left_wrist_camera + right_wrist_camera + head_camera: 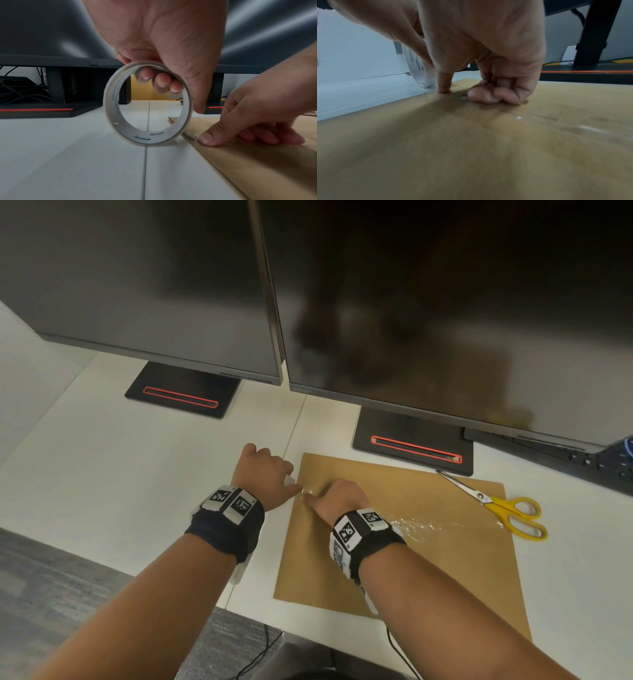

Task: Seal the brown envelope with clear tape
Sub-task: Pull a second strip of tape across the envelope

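Brown envelope: flat on white desk, below right monitor. Left hand: grips tape roll upright at envelope's left edge. Right hand: fingers curled, thumb pressing tape end onto envelope. Yellow scissors: envelope's far right corner.

Head view looking down, wrist views desk-level, close, somewhat blurred, sharing envelope edge

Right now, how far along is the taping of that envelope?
Done: a shiny strip of clear tape already lies across the flat brown paper envelope. In hand: the left hand grips the white tape roll; the right hand presses tape at the envelope's edge. Left: cutting, perhaps with the yellow-handled scissors.
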`<act>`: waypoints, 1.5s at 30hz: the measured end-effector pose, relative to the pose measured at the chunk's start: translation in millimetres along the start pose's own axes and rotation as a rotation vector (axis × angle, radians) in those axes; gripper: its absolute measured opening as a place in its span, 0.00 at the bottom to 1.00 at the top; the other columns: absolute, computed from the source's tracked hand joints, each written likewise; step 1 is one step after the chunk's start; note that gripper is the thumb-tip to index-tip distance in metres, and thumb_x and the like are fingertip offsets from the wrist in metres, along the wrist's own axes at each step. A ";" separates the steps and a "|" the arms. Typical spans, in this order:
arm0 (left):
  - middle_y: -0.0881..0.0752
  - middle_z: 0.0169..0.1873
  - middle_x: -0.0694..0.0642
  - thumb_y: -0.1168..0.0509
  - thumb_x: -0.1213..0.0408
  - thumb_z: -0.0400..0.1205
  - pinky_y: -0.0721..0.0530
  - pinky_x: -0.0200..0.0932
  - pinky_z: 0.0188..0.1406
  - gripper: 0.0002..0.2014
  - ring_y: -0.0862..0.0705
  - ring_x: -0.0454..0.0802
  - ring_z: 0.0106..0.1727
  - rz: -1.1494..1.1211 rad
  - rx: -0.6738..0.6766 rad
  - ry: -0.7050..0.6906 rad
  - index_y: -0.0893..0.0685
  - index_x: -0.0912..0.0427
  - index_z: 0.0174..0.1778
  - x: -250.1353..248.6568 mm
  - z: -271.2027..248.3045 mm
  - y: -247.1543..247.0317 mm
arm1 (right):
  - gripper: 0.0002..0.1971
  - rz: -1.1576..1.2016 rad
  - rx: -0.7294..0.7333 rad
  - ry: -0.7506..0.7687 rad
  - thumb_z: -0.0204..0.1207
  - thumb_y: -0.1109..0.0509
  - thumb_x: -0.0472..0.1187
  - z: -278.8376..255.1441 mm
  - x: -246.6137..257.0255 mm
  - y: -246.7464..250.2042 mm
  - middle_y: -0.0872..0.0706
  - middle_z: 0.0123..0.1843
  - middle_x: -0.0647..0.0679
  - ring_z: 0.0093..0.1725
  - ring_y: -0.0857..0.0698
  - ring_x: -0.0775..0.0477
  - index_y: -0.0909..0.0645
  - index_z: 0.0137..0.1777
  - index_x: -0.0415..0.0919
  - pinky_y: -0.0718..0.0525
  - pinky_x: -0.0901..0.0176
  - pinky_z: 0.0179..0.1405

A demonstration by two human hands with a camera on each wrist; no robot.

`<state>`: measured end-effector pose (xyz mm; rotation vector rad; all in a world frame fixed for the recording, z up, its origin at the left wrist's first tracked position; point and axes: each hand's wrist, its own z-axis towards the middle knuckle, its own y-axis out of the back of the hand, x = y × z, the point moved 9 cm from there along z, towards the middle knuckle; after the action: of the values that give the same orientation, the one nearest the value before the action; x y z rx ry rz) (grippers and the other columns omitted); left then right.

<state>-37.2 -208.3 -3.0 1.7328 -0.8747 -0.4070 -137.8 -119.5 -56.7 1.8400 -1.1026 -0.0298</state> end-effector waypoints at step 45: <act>0.15 0.26 0.52 0.39 0.53 0.79 0.26 0.43 0.34 0.18 0.19 0.54 0.30 -0.087 -0.255 -0.074 0.15 0.59 0.28 7.4 -8.0 4.2 | 0.26 0.178 0.047 -0.010 0.75 0.35 0.61 21.5 15.0 -26.2 0.11 0.28 0.42 0.25 0.14 0.46 0.17 0.32 0.37 0.15 0.59 0.33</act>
<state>-28.5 -208.8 4.8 1.5307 -0.7652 -0.6169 -121.1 -141.6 -81.4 1.7774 -1.2803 0.0914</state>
